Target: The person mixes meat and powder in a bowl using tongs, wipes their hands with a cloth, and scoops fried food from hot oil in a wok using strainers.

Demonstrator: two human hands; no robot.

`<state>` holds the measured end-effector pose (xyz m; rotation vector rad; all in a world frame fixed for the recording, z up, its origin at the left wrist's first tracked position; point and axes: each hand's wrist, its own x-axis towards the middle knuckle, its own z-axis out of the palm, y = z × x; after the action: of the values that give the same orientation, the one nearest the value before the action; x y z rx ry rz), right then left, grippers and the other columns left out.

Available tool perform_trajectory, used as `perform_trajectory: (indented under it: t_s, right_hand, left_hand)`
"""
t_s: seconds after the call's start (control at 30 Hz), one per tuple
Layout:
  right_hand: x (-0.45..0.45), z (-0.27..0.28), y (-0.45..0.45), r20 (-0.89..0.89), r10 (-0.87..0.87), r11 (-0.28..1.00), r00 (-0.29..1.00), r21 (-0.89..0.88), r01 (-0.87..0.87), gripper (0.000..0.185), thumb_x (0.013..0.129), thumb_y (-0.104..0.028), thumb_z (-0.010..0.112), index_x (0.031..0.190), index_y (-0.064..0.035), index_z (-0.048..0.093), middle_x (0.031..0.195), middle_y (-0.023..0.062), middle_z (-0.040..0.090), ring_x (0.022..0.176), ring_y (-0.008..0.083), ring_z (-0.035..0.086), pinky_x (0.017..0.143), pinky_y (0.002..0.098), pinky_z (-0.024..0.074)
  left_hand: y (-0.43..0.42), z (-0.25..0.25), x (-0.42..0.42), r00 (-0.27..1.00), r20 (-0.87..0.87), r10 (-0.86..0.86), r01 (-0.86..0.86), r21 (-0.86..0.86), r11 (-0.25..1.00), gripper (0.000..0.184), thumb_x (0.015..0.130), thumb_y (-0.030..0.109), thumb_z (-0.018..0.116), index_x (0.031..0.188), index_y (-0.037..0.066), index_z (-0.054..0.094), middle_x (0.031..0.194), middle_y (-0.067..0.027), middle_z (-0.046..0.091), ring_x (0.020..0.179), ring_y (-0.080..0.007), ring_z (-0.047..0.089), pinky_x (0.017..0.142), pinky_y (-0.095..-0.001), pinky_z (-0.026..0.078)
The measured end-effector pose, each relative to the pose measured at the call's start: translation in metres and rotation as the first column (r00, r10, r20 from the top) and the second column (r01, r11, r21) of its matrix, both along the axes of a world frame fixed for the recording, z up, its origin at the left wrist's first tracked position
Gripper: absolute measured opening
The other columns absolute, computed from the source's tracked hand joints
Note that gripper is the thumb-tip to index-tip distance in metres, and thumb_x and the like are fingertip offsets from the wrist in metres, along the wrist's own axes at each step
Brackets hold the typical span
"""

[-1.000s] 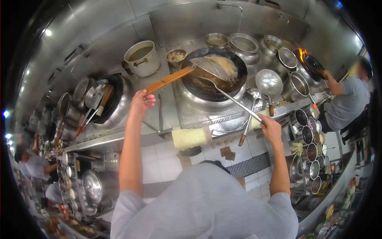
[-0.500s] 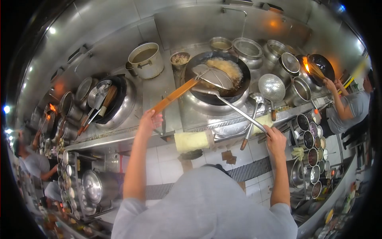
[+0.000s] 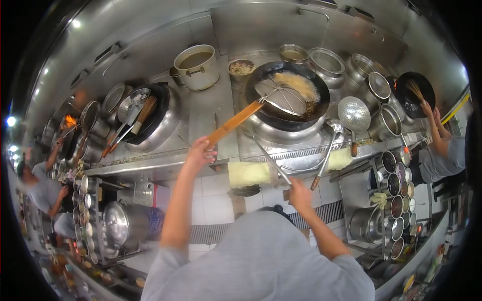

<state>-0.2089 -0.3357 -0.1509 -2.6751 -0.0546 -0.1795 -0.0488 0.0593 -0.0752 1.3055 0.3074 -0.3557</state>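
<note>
My left hand [image 3: 202,152] is closed around the wooden handle [image 3: 233,123] of a wire-mesh strainer [image 3: 286,98]. The strainer's round mesh rests in or just over a black wok [image 3: 256,83], where food fries in bubbling oil [image 3: 299,85]. My right hand [image 3: 300,195] grips the end of a long metal ladle [image 3: 270,159]. Its shaft slants up and left toward the stove's front, beside the wok; its head is blurred and hard to make out. Another ladle [image 3: 326,155] lies at the wok's right, on the stove edge.
A perforated skimmer [image 3: 354,114] and several metal pots stand right of the wok. A large pot [image 3: 197,70] and a bowl of food [image 3: 241,68] are behind on the left. Folded yellow cloths [image 3: 249,174] hang at the front edge. A co-worker [image 3: 442,155] handles a wok at right.
My right hand has moved left and down toward my body, drawing the ladle's head away from the wok rim. The strainer stays in the wok. The camera view has shifted slightly.
</note>
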Motion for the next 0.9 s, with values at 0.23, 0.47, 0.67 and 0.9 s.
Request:
perform_trajectory:
  t_s: [0.23, 0.47, 0.67, 0.9]
  right_hand:
    - [0.071, -0.118, 0.11, -0.354, 0.302, 0.718, 0.885, 0.695, 0.033, 0.06, 0.085, -0.01, 0.059, 0.14, -0.0091, 0.036, 0.112, 0.021, 0.059, 0.099, 0.0349, 0.061, 0.084, 0.0413, 0.0494]
    - [0.047, -0.12, 0.048, -0.228, 0.365, 0.886, 0.903, 0.382, -0.262, 0.048, 0.085, -0.02, 0.06, 0.13, -0.0077, 0.052, 0.117, 0.018, 0.061, 0.101, 0.0349, 0.06, 0.089, 0.0416, 0.0475]
    - [-0.084, -0.141, -0.052, -0.564, -0.095, 0.994, 0.82, -0.017, 0.104, 0.044, 0.08, -0.015, 0.061, 0.123, -0.0069, 0.058, 0.116, 0.0185, 0.063, 0.109, 0.0375, 0.057, 0.096, 0.0421, 0.0448]
    - [-0.29, -0.168, -0.079, -0.91, -0.311, 0.605, 0.275, 0.034, 0.796, 0.046, 0.081, -0.012, 0.065, 0.126, -0.0091, 0.056, 0.098, 0.0188, 0.066, 0.067, 0.0238, 0.067, 0.056, 0.0378, 0.0563]
  left_hand:
    - [-0.006, -0.007, -0.019, 0.995, 0.055, 0.079, -0.077, -0.039, 0.996, 0.061, 0.094, 0.033, 0.055, 0.146, 0.015, 0.027, 0.131, -0.013, 0.048, 0.096, -0.0275, 0.063, 0.071, -0.0401, 0.054]
    - [0.014, -0.023, -0.057, 0.965, -0.034, 0.261, -0.264, -0.122, 0.957, 0.061, 0.096, 0.047, 0.046, 0.147, 0.02, 0.026, 0.125, -0.013, 0.052, 0.096, -0.0259, 0.062, 0.072, -0.0372, 0.052]
    - [0.053, -0.215, -0.14, 0.954, -0.259, 0.151, -0.156, 0.004, 0.988, 0.035, 0.088, 0.025, 0.056, 0.121, 0.017, 0.048, 0.098, -0.0061, 0.059, 0.077, -0.0212, 0.061, 0.064, -0.0375, 0.051]
    - [0.1, -0.372, -0.273, 0.779, -0.354, -0.518, 0.626, 0.469, 0.623, 0.03, 0.089, 0.029, 0.052, 0.084, 0.002, 0.064, 0.066, -0.0158, 0.064, 0.053, -0.0235, 0.061, 0.05, -0.0373, 0.05]
